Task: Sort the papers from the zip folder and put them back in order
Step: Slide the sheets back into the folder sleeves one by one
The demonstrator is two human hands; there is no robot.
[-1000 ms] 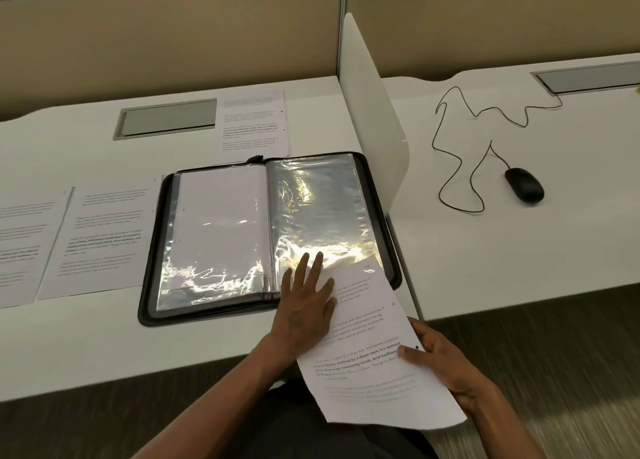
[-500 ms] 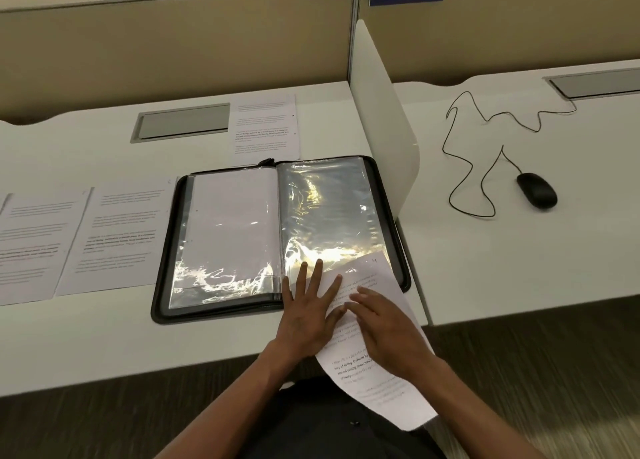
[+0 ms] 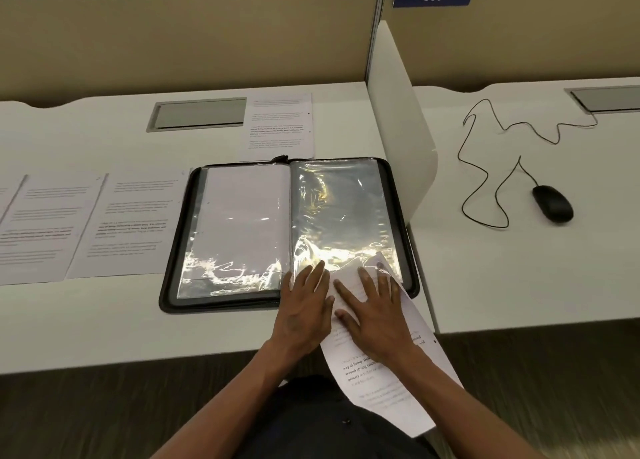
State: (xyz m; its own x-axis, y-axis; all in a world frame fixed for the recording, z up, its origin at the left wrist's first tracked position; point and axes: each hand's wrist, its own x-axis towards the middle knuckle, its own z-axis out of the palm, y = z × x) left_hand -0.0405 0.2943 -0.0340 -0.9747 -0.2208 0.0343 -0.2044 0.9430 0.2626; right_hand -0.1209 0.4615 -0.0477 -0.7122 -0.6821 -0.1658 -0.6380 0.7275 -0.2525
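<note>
At desk 385, my left hand (image 3: 304, 311) and right hand (image 3: 375, 315), fingers flat and spread, press 1 sheet (image 3: 384, 365) at the near edge of the open zip folder's (image 3: 173, 268) right sleeve (image 3: 341, 213), its top corner seemingly entering. By my reckoning, filing has barely begun: 1 page fills the left sleeve (image 3: 242, 216), while 3 papers (image 3: 133, 223) lie on the desk (image 3: 104, 327).

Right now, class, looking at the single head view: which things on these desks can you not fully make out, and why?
- Text on the sheet under both hands: partly covered by the right hand, the rest too small.
- Leftmost paper: cut off by the left edge.
- Sheet's top corner: glare on the folder sleeve hides whether it is inside.
- Mouse cable end: too thin to trace.
</note>
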